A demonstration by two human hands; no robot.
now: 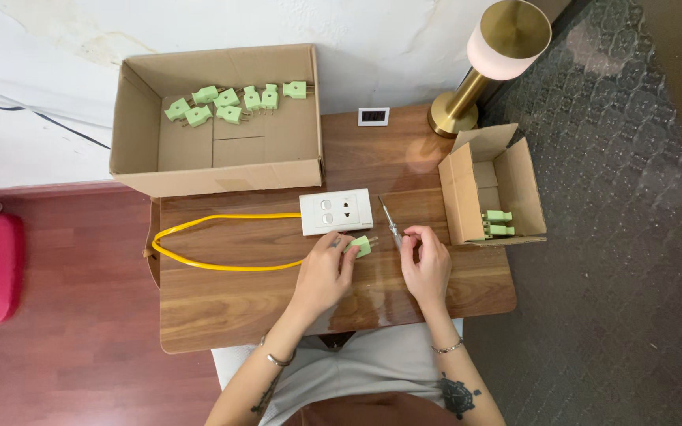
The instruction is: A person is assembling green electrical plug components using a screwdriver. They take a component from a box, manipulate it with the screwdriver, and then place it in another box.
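Observation:
My left hand rests on the wooden table and pinches a pale green plug at the end of a yellow cable. My right hand lies beside it, fingertips on the handle of a thin screwdriver that lies on the table pointing away from me. A white socket and switch plate sits just beyond both hands, joined to the yellow cable.
A large open cardboard box at the back left holds several green plugs. A small open box at the right holds a few more. A brass lamp and a small white display stand behind.

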